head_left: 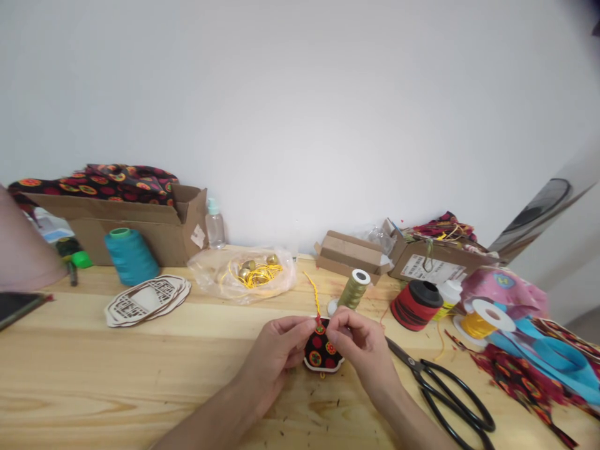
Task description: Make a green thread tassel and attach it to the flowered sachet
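Observation:
A small black fabric pendant (322, 360) with red, orange and green flower prints and a pale scalloped edge is held upright above the table. A twisted yellow cord (315, 292) rises from a red knot at its top, and a small yellow loop (322, 375) shows at its bottom. My left hand (276, 350) is closed, pinching the pendant's upper left edge. On the other side, my right hand (363, 347) has its fingers pinched together at the upper right edge; anything finer between the fingertips is too small to see.
Black-handled scissors (445, 394) lie right of my right hand. Behind stand an olive thread spool (354, 290) and a red thread cone (416, 306). Leftward are a plastic bag (210, 269) with bells and yellow cord, wooden cutouts (145, 303), and a teal thread cone (131, 257). Cardboard boxes (122, 231) line the wall.

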### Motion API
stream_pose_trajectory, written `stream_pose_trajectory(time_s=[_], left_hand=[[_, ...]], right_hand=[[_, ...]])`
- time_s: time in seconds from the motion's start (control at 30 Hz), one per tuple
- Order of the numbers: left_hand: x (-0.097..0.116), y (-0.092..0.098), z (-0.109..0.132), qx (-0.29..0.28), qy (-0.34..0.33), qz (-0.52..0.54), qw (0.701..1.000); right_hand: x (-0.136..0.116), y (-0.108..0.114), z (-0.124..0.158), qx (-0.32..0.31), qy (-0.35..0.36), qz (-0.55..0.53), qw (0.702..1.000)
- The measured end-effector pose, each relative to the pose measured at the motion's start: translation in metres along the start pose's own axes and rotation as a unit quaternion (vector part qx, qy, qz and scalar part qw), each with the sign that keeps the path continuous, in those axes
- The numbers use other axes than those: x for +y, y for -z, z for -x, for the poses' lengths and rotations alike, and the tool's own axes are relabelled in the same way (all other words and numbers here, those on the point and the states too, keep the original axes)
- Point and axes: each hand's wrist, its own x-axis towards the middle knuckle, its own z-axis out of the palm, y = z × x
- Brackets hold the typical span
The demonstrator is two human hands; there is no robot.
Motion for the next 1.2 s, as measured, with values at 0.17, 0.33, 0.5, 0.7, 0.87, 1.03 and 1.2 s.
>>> stream_pose_trajectory(time_s=[0.17,0.33,0.5,0.7,0.87,1.03,1.2], left_hand=[[-0.001,-0.001,0.002,0.000,0.007,-0.018,1.000],[-0.001,-0.001,0.001,-0.020,0.023,-0.037,0.999],[-0.003,0.001,0.001,-0.028,0.036,-0.081,0.996],[-0.002,0.002,0.001,-0.020,0.036,-0.073,0.997],[0.000,0.000,0.002,-0.008,0.015,-0.052,0.999],[0.000,0.002,0.003,-0.014,0.027,-0.046,0.998],[0.000,0.002,0.003,-0.027,0.032,-0.055,0.998]], right_hand=[[0.002,0.007,-0.002,0.030,0.012,0.043,0.999],[0.000,0.009,-0.005,-0.009,-0.003,0.048,0.999],[-0.004,0.011,-0.005,-0.026,-0.047,0.028,0.998],[0.002,0.009,-0.004,-0.027,-0.093,-0.036,0.995],[0.012,0.001,-0.003,-0.042,-0.187,-0.208,0.959],[0.011,0.006,-0.003,-0.058,-0.183,-0.208,0.959],[0.006,0.011,-0.004,-0.055,-0.175,-0.130,0.974]])
